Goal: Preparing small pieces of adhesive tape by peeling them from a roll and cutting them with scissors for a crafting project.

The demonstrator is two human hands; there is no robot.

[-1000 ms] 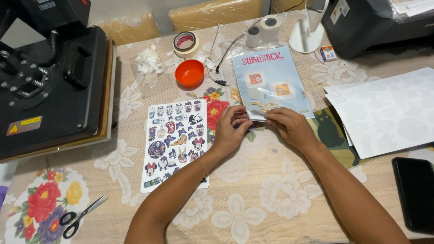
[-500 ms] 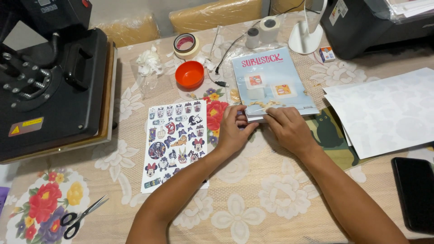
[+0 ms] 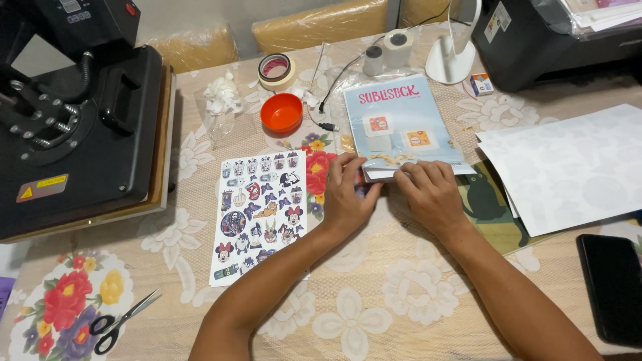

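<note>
A light blue paper pack (image 3: 401, 124) with small pictures on its cover lies flat on the table, its near edge toward me. My left hand (image 3: 348, 194) pinches the pack's near left corner. My right hand (image 3: 431, 194) rests on the near edge beside it, fingers curled over the opening. A printed sheet of several cartoon stickers (image 3: 261, 214) lies just left of my left hand, untouched.
A black heat press (image 3: 73, 127) fills the far left. An orange bowl (image 3: 281, 112), a tape roll (image 3: 277, 69), white paper sheets (image 3: 568, 167), a black phone (image 3: 612, 287), scissors (image 3: 120, 324) and a black printer (image 3: 548, 40) surround the work spot.
Both hands stayed at the pack's near edge, with the fingers shifting slightly closer together along it. Nothing else has moved.
</note>
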